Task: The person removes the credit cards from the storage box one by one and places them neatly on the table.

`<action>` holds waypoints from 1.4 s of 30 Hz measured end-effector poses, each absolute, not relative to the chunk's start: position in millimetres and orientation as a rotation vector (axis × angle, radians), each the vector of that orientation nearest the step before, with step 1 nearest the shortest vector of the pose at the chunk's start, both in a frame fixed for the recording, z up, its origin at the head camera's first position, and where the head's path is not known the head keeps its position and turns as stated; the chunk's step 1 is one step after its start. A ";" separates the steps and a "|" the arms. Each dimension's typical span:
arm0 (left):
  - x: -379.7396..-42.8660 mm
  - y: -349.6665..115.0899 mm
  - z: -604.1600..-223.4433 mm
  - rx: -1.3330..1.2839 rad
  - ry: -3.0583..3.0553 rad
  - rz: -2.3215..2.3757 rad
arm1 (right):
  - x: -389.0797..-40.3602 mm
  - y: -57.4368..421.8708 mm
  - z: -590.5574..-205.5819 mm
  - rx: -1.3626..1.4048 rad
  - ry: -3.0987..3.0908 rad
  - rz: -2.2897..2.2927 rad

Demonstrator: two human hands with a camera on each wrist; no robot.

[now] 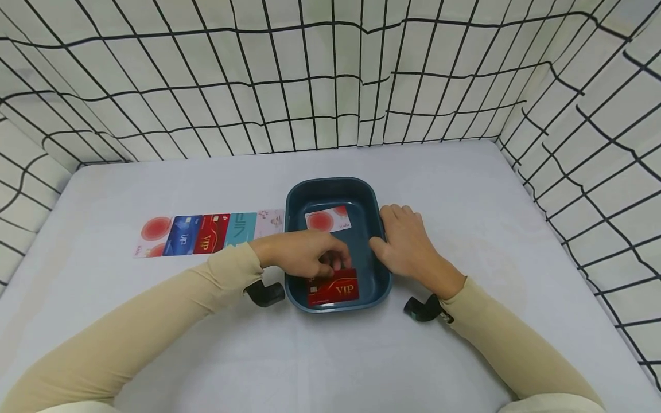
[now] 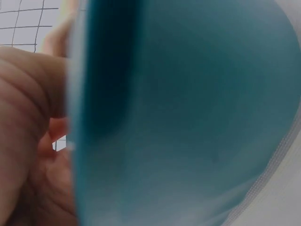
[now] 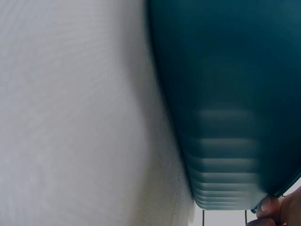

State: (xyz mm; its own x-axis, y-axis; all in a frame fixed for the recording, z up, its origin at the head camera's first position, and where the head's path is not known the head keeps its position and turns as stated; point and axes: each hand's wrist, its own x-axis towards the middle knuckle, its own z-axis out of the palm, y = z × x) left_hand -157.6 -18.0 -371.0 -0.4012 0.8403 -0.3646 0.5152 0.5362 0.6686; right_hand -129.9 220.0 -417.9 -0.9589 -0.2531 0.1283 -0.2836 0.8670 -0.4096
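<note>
A dark teal plastic tray [image 1: 382, 287] sits on the white table. My left hand [image 1: 310, 255] reaches down into it with fingers curled, pinching the upper edge of a red VIP card [image 1: 333, 289] near the front wall. Its thumb covers one corner of that card. A white card with a pink-red circle [image 1: 327, 219] lies farther back inside. Against the tray's right side, my right hand [image 1: 410, 244] grips the rim, its thumb over the edge. In the left wrist view the tray wall [image 2: 197, 113] hides the fingertips; the right wrist view shows the outer wall [image 3: 225, 94].
To the left of the tray several cards lie side by side in a row: a pink-circle card [image 1: 154, 232], a blue VIP card [image 1: 182, 236], a red VIP card [image 1: 212, 233], a teal card [image 1: 240, 226] and a pale pink card [image 1: 269, 222]. Black wire mesh [image 1: 310, 83] surrounds the table.
</note>
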 end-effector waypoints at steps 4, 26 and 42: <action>-157.3 -18.9 -368.9 1.073 2.080 0.645 | -130.0 219.5 -416.4 0.420 -2.972 0.668; -144.1 -25.8 -367.2 1.036 2.136 0.948 | -129.0 219.4 -415.6 0.417 -2.987 0.648; -127.6 -27.2 -372.4 0.958 2.269 1.199 | -129.3 219.1 -414.7 0.409 -3.008 0.635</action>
